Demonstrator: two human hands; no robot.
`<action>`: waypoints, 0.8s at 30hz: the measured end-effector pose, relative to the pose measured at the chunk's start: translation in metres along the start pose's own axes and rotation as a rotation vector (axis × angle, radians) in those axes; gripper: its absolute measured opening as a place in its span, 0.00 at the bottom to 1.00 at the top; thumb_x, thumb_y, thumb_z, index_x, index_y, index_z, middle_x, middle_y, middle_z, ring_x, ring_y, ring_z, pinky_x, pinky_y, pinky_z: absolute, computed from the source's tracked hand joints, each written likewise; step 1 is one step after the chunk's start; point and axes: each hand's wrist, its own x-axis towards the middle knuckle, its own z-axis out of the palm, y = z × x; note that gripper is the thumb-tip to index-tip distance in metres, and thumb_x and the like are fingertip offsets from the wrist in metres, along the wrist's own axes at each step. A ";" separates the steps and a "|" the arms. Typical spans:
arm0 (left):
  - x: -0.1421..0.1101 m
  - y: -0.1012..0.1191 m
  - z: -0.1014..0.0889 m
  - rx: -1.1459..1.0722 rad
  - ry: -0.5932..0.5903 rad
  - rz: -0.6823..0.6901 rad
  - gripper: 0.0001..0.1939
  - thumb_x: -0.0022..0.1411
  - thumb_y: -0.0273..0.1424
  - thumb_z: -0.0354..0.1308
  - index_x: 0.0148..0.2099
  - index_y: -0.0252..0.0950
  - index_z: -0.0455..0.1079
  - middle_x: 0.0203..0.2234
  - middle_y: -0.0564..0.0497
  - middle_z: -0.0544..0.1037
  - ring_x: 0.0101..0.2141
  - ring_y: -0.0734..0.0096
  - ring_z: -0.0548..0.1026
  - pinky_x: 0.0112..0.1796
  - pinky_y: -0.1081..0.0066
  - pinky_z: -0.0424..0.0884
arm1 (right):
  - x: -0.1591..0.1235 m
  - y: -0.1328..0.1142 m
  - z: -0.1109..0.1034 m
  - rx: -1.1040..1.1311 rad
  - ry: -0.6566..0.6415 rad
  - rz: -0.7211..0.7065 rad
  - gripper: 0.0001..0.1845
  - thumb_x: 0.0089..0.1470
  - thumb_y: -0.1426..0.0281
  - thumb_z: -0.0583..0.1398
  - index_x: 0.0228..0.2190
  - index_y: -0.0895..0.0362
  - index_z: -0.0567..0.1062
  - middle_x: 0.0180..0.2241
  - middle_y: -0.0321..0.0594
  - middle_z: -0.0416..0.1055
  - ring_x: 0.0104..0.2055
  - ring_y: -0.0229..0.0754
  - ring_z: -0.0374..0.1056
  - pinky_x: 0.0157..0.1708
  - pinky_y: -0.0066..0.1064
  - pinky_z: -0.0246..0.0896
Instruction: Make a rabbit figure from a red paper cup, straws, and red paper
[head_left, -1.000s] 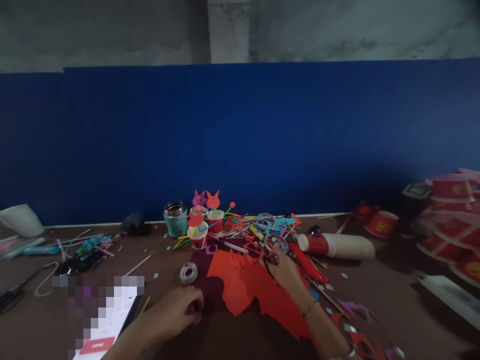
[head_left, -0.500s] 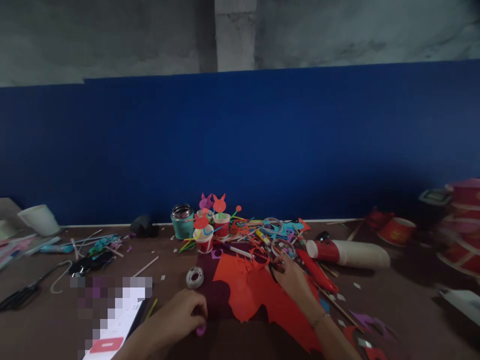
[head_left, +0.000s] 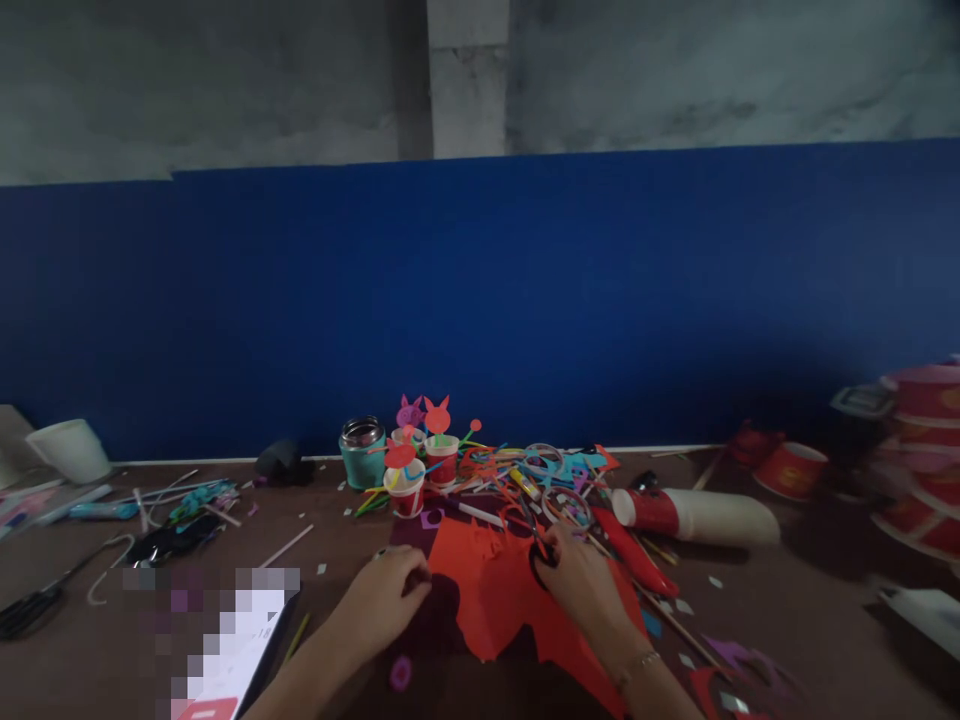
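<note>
My right hand (head_left: 581,575) is closed round the black handles of a pair of scissors (head_left: 538,562), over a large sheet of red paper (head_left: 499,590) with ragged cut edges. My left hand (head_left: 386,595) hovers beside the sheet's left edge. Its fingers are loosely bent, with a gap to the thumb, and nothing shows in them. Below it on the table lies a small round pink-purple piece (head_left: 401,673). Dark purple paper (head_left: 444,605) shows under the red sheet.
Behind the sheet stand decorated paper cups (head_left: 406,492) and a teal jar (head_left: 363,455), beside a heap of coloured scraps and tape rolls. A tube of stacked cups (head_left: 705,515) lies at right. A phone (head_left: 247,630) lies near my left forearm.
My left hand has moved up and right, away from the small pink-purple piece, which now lies uncovered. It now hides the white tape roll. My right hand stays on the scissors.
</note>
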 end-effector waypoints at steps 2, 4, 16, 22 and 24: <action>0.011 0.011 0.005 -0.039 0.061 0.040 0.08 0.57 0.28 0.51 0.35 0.38 0.71 0.33 0.50 0.78 0.35 0.67 0.74 0.36 0.71 0.64 | -0.003 -0.003 -0.002 -0.023 -0.006 -0.001 0.04 0.49 0.73 0.56 0.31 0.56 0.69 0.27 0.42 0.75 0.31 0.45 0.71 0.25 0.28 0.47; 0.022 0.026 0.014 -0.085 0.118 0.080 0.08 0.58 0.28 0.50 0.35 0.38 0.71 0.33 0.50 0.78 0.35 0.67 0.74 0.37 0.71 0.66 | -0.005 -0.005 -0.002 -0.032 -0.011 -0.018 0.06 0.49 0.73 0.56 0.32 0.57 0.70 0.29 0.44 0.76 0.33 0.46 0.72 0.27 0.28 0.50; 0.056 0.046 0.085 -0.339 0.294 0.216 0.13 0.65 0.35 0.45 0.35 0.38 0.70 0.33 0.46 0.78 0.37 0.62 0.75 0.40 0.66 0.67 | -0.012 -0.006 -0.003 0.135 -0.141 0.004 0.17 0.36 0.74 0.63 0.35 0.60 0.75 0.30 0.42 0.77 0.32 0.46 0.72 0.28 0.28 0.60; 0.055 0.043 0.089 -0.318 0.263 0.216 0.12 0.64 0.34 0.46 0.35 0.39 0.70 0.33 0.46 0.78 0.36 0.63 0.75 0.40 0.67 0.68 | 0.020 0.025 -0.047 0.054 0.055 0.059 0.20 0.49 0.78 0.53 0.44 0.61 0.73 0.43 0.50 0.73 0.46 0.49 0.67 0.43 0.32 0.58; 0.057 0.044 0.088 -0.320 0.262 0.223 0.12 0.64 0.33 0.46 0.35 0.39 0.70 0.32 0.46 0.78 0.35 0.64 0.75 0.40 0.67 0.68 | 0.033 0.043 -0.060 -0.040 0.147 0.091 0.27 0.45 0.83 0.52 0.49 0.62 0.69 0.52 0.54 0.66 0.55 0.55 0.59 0.50 0.39 0.51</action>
